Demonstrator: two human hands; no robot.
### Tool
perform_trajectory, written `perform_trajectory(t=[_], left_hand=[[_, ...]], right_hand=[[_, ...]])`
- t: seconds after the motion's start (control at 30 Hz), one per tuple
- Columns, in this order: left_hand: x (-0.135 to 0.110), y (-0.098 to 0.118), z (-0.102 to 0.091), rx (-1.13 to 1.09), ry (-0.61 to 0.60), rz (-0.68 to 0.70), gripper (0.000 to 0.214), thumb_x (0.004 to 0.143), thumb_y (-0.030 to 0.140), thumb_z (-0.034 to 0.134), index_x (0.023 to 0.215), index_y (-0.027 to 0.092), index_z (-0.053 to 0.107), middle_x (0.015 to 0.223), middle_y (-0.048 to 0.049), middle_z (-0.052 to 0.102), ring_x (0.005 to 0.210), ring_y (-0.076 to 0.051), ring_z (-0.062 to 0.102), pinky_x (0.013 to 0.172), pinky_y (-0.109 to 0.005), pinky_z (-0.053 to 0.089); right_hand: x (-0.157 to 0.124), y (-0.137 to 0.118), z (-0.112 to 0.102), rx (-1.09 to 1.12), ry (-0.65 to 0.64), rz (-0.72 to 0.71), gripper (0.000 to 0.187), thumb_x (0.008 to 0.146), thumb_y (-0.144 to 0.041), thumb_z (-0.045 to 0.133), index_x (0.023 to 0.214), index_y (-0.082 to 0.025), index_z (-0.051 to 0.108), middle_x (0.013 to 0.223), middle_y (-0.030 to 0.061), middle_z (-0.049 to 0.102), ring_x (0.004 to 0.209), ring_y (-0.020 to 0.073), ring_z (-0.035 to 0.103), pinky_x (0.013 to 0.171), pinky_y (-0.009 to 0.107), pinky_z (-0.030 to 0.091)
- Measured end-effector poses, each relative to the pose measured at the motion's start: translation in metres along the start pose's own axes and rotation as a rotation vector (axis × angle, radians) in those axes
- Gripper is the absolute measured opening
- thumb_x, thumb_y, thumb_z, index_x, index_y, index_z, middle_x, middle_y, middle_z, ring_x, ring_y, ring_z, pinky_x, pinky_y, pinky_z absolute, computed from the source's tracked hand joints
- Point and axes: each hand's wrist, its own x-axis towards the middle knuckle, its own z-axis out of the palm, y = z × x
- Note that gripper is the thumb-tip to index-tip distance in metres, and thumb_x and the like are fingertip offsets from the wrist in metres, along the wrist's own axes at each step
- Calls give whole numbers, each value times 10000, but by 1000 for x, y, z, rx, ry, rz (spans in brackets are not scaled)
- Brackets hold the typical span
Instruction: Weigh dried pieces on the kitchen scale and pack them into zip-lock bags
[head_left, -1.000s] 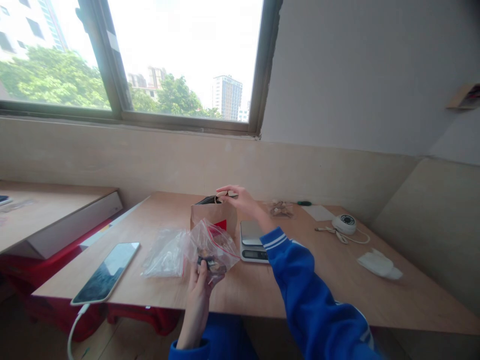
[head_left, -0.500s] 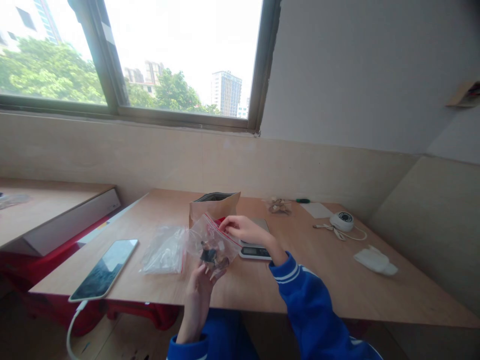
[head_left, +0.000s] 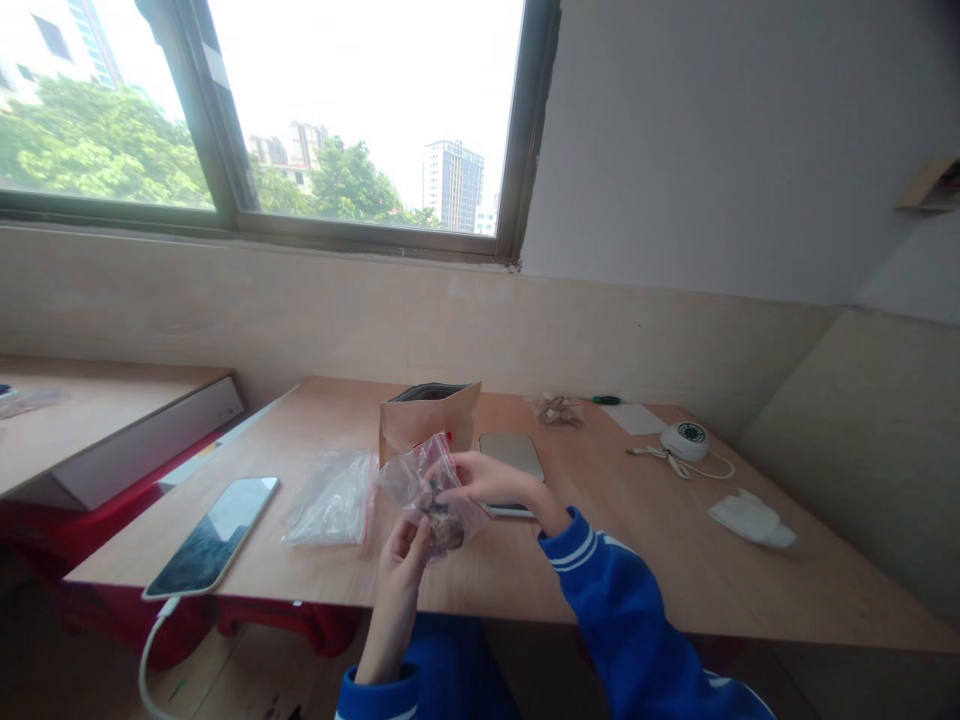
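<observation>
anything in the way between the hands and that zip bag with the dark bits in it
Nothing visible stands in the way. The left hand and the right hand are both already on the clear zip bag, with no other object between either hand and the bag.

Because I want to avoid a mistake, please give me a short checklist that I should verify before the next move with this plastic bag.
Left hand and right hand both on the clear zip bag: ok.
Zip seal closed: cannot tell.
Brown pieces inside the bag: ok.
Display of the digital scale readable: not ok, mostly hidden behind the right hand.
Kraft paper bag upright, with its mouth open: ok.
</observation>
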Motion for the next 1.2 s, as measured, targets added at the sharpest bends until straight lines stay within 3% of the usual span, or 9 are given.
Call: perform_trajectory(t=[0.13,0.23,0.4,0.53,0.73,0.9,1.03,1.2], left_hand=[[0,0,-2,-23,5,-1,564,702,461,737,1194,207,630,1222,-119,641,1103,-282,606,854,-344,523],[0,2,-1,-73,8,8,537,705,458,734,1181,230,638,1247,-105,630,1140,-277,589,888,-351,517],[-3,8,3,-168,1,-18,451,714,384,735,1134,233,666,1262,-96,626,1178,-277,566,917,-358,512],[-8,16,5,-191,-84,-27,472,736,324,712,1191,222,639,1313,-111,588,1215,-301,536,982,-408,477],[-8,16,4,-130,-84,-12,559,697,308,759,1231,245,610,1299,-103,596,1219,-305,533,975,-397,480],[-5,14,3,-107,-27,5,583,669,328,786,1217,248,603,1201,-83,656,1122,-251,602,906,-319,505],[-3,14,4,-91,47,30,552,611,331,820,1121,218,643,1121,-72,689,1042,-240,634,861,-304,511],[-3,16,5,-74,114,15,469,578,323,838,991,189,660,993,-51,715,936,-208,659,807,-278,506]], right_hand=[[-1,-1,-2,47,154,-6,379,717,-426,751,934,-147,613,895,30,646,841,169,616,795,308,495],[-4,-5,-6,-7,209,-3,356,744,-429,726,945,-148,639,940,48,654,879,170,613,806,298,492],[-10,-8,-9,4,58,64,393,790,-433,679,1051,-140,665,1004,67,678,920,182,622,830,301,487],[-12,-3,-9,-6,73,69,424,801,-462,661,1060,-127,673,1022,78,676,921,194,617,802,298,490],[-15,3,-10,137,54,24,407,798,-435,685,1081,-142,666,1043,71,668,949,176,608,879,303,465],[-17,1,-10,185,20,77,365,800,-438,684,1009,-139,678,1015,65,668,925,165,609,889,311,458],[-17,3,-9,188,21,77,443,780,-460,699,1104,-163,649,1089,70,652,990,176,599,912,314,452],[-17,7,-7,260,-175,69,593,764,-483,709,1254,-176,578,1201,95,613,1094,204,570,930,304,442]])
